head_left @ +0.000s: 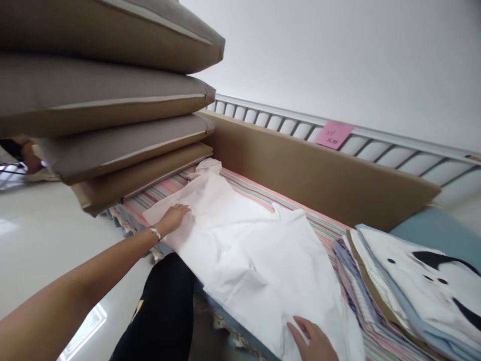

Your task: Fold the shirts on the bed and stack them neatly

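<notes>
A large white garment (263,250) lies spread and wrinkled over a striped bedspread (323,228); its far end is thin and bunched up. My left hand (173,218), with a silver bracelet at the wrist, rests on the near left part of the cloth, fingers stretched out. At the lower edge of the garment my right hand (313,341) touches the fabric, its thumb and forefinger apart. Part of that hand falls outside the picture. To its right sits a pile of folded clothes (398,291), topped by a white piece with black dog-face markings.
Thick brown cushions (124,120) are stacked at the left end of the bed. A long brown board-like pad (315,170) leans on the metal bed rail (270,115), which carries a pink note (334,134). My dark-clothed leg (161,306) is against the bed's near edge.
</notes>
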`<state>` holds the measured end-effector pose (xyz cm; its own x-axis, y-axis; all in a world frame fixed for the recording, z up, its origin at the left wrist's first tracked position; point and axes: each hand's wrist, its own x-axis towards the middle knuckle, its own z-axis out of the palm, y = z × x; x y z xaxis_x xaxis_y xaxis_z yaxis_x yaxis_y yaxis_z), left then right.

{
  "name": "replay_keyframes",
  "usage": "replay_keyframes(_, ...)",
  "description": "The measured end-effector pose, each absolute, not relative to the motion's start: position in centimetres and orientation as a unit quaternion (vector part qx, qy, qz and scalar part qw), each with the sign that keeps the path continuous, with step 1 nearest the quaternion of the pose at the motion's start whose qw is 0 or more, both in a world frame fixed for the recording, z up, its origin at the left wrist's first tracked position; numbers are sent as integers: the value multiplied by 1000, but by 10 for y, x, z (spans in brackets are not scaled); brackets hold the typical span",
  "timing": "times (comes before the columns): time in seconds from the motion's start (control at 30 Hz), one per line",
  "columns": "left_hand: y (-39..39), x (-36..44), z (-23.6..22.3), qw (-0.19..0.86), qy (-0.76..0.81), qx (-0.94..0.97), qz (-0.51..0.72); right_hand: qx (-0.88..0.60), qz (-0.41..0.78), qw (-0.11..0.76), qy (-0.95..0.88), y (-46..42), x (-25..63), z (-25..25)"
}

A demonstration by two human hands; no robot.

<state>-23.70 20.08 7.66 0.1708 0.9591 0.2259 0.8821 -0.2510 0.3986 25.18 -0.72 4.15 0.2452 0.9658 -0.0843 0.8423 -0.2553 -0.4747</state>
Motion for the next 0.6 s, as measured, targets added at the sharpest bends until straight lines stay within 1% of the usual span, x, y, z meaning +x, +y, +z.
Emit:
replay_keyframes(0.17, 225, -223, 90, 77, 602, 773, 185, -780, 152, 121, -595, -5, 229, 53)
replay_keyframes(0.3, 220, -197, 100, 93, 620, 753, 200, -785, 141, 120, -592, -5, 232, 46)
replay_keyframes(0.37, 207, -167, 99, 140, 612, 751, 204, -785, 139, 131, -589, -5, 233, 43)
replay_keyframes(0.53, 171, -81, 85, 310, 586, 727, 176, -784, 146, 153, -584, -5, 232, 42)
replay_keyframes(0.6, 164, -58, 83, 352, 588, 707, 173, -783, 149, 158, -582, -6, 231, 46)
